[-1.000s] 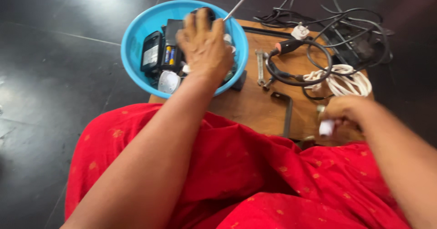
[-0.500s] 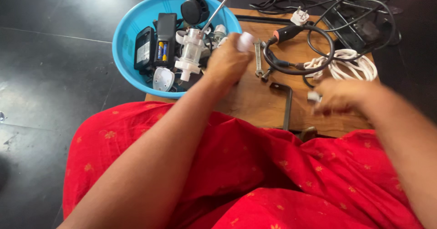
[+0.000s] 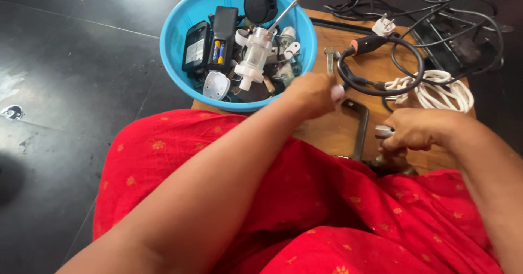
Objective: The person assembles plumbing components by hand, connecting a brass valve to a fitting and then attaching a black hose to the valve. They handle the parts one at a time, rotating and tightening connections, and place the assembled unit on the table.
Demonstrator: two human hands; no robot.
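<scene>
Nearest us, a red garment with small flower prints covers the lap, up against the near edge of the wooden desk. Our right hand sits at the near right of the desk, grip closed around a small silver metal part; what's under it at the desk edge is too dark to tell. Our left hand hovers mid-desk, grip pinched together on a small white piece, just beside the blue bowl's rim. Between both hands lies a dark flat metal bar, running near to far. Beyond that, a black cable loop with an orange-ended handle near the desk's far edge, and a coiled white cord toward the right edge. The blue bowl sits at the far left corner, overhanging the desk, filled with black chargers, a battery holder, a white plastic fitting and a thin metal rod. At the far right corner, tangled black cables and a white plug. Dark floor all round.
</scene>
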